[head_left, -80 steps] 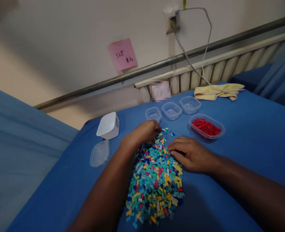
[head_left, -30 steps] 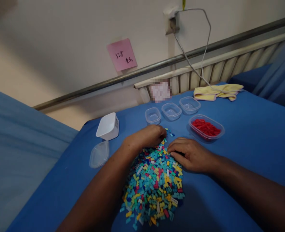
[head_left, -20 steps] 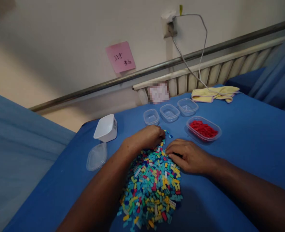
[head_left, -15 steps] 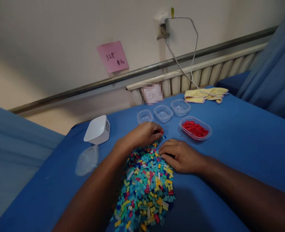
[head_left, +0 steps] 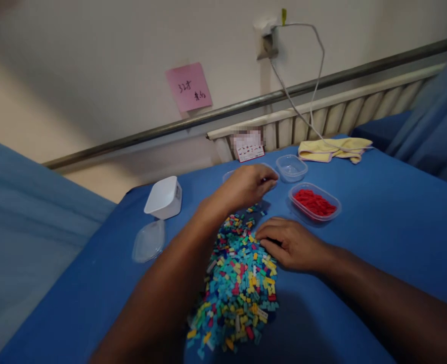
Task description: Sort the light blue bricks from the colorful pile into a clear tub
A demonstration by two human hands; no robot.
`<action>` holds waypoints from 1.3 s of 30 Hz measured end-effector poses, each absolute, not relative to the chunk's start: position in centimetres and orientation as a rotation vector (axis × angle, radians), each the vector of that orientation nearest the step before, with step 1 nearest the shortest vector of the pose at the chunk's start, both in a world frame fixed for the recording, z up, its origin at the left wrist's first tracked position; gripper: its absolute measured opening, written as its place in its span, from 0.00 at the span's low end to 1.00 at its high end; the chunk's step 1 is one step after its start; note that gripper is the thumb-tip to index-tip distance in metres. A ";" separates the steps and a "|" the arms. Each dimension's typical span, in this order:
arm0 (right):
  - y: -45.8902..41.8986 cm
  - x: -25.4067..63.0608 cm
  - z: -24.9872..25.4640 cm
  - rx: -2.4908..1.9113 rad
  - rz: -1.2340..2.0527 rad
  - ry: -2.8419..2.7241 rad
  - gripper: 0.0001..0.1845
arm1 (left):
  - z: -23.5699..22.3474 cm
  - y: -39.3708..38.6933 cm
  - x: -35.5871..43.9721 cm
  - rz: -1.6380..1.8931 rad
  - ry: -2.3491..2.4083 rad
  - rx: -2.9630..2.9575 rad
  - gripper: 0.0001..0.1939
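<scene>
A long pile of small multicoloured toy bricks (head_left: 242, 283) lies on the blue cloth. My left hand (head_left: 246, 187) is raised over the far end of the pile, thumb and fingers pinched together. A red brick showed at these fingertips half a second ago; the hand now mostly hides what it holds. My right hand (head_left: 292, 242) rests at the right edge of the pile, its fingers loosely bent and a gap between thumb and forefinger. To the right stands a clear container (head_left: 314, 219) full of red bricks (head_left: 314, 202).
Behind my left hand are small clear containers, two partly hidden and one (head_left: 292, 177) in full view. A white tub (head_left: 165, 198) and a clear lid (head_left: 149, 241) lie left. A yellow cloth (head_left: 333, 150) and a cable (head_left: 297, 111) are near the radiator (head_left: 345, 108).
My left hand has lifted off the far end of the pile and moved right and away, now covering part of the clear containers. My right hand has stayed at the pile's edge.
</scene>
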State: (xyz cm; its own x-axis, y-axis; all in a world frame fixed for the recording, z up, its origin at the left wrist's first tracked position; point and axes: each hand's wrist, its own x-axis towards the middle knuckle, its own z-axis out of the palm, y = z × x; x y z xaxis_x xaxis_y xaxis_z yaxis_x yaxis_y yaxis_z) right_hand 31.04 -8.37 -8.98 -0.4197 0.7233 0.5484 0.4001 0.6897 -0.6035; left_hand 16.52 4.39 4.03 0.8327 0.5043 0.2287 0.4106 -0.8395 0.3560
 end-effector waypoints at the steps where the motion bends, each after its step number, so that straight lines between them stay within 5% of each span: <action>1: -8.4 31.0 -9.1 -0.855 0.494 -2.061 0.09 | 4.2 4.4 14.4 0.472 0.783 2.697 0.11; 9: -9.0 31.1 -9.3 -0.850 0.465 -2.115 0.11 | 0.2 -2.5 1.6 -0.044 0.842 2.629 0.21; 16: -8.2 31.6 -11.1 -1.184 0.191 -1.981 0.20 | -1.1 -5.7 -3.7 0.236 1.061 2.622 0.23; 21: -7.9 31.6 -12.7 -1.407 0.140 -2.035 0.34 | -4.5 -3.5 -5.0 0.234 1.670 2.376 0.38; 24: -7.7 31.7 -13.2 -1.472 0.131 -2.066 0.35 | -5.2 -3.8 -4.2 0.175 1.554 2.271 0.44; 34: -3.5 28.5 -11.6 -1.491 0.409 -2.213 0.43 | -5.7 -4.2 -4.5 0.443 1.361 2.212 0.42; 39: -4.9 25.8 -8.9 -1.109 0.591 -2.404 0.38 | -6.1 -4.6 -3.6 0.742 1.107 2.079 0.34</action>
